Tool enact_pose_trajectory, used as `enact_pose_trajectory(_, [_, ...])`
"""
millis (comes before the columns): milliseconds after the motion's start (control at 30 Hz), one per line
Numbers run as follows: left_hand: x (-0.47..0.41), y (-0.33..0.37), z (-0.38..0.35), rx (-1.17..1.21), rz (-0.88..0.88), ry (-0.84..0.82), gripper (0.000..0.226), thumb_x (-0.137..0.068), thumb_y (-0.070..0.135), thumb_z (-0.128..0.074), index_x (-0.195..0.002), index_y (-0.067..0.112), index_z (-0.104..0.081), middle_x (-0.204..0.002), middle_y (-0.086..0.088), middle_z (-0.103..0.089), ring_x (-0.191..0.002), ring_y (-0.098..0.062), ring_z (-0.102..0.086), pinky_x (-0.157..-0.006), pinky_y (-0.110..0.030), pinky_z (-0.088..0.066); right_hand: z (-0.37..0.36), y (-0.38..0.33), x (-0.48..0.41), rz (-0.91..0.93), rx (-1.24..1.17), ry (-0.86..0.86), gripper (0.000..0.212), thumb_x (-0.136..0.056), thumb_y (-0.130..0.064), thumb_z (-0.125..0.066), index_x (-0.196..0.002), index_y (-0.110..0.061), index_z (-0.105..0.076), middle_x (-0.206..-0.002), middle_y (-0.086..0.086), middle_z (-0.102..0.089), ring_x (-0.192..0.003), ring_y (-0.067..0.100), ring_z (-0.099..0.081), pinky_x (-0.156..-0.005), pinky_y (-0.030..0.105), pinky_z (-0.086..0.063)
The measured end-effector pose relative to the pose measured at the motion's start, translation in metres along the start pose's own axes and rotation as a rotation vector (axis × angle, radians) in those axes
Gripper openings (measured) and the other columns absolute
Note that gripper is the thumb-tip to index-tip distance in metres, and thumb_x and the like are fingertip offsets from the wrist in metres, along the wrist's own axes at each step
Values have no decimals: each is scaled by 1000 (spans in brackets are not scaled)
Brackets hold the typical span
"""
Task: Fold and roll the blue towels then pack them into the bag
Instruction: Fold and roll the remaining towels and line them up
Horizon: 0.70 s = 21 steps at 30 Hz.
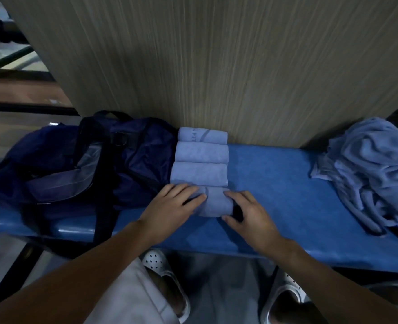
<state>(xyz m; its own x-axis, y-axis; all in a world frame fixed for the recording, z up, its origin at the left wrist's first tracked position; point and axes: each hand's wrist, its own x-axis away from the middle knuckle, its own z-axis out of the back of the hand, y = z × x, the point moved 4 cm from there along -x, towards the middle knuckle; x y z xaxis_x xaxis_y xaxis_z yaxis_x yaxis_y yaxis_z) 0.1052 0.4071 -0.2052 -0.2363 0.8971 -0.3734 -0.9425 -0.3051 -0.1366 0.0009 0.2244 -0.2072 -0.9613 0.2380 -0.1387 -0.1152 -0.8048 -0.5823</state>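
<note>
A rolled light-blue towel (215, 202) lies near the front of the blue bench (275, 183). My left hand (172, 204) rests over its left end with fingers laid across the top. My right hand (249, 212) curls round its right end, thumb at the front. Behind it, three more rolled towels (201, 157) lie in a row reaching back to the wall. A dark navy bag (88, 164) sits on the bench's left part, right beside the rolls. A heap of unfolded blue towels (375, 169) lies at the right end.
A wood-grain wall panel (216, 66) stands directly behind the bench. Bare blue bench surface stretches between the rolls and the towel heap. Below the bench's front edge I see my light shorts and white perforated clogs (165, 277). Floor and dark railings lie at the far left.
</note>
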Motion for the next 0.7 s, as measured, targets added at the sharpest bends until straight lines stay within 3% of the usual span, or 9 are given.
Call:
enact_pose_trajectory(500, [7, -18, -5, 21, 23, -99, 60, -83, 23, -75, -138, 24, -51, -139, -1, -53, -124, -23, -50, -100, -36, -43, -11, -12, -10, -12, 82, 24, 53, -81, -35, -72, -129, -21, -52, -109, 5, -61, -98, 25, -59, -86, 38, -49])
enact_pose_trajectory(700, [1, -17, 5, 56, 46, -150, 59, -80, 26, -73, -135, 24, -51, -136, -2, -54, -122, -23, -52, -97, -37, -46, -8, -14, -13, -39, 98, -46, 60, -83, -43, -67, -135, -28, -42, -120, 1, -56, -109, 22, -55, -97, 39, -41])
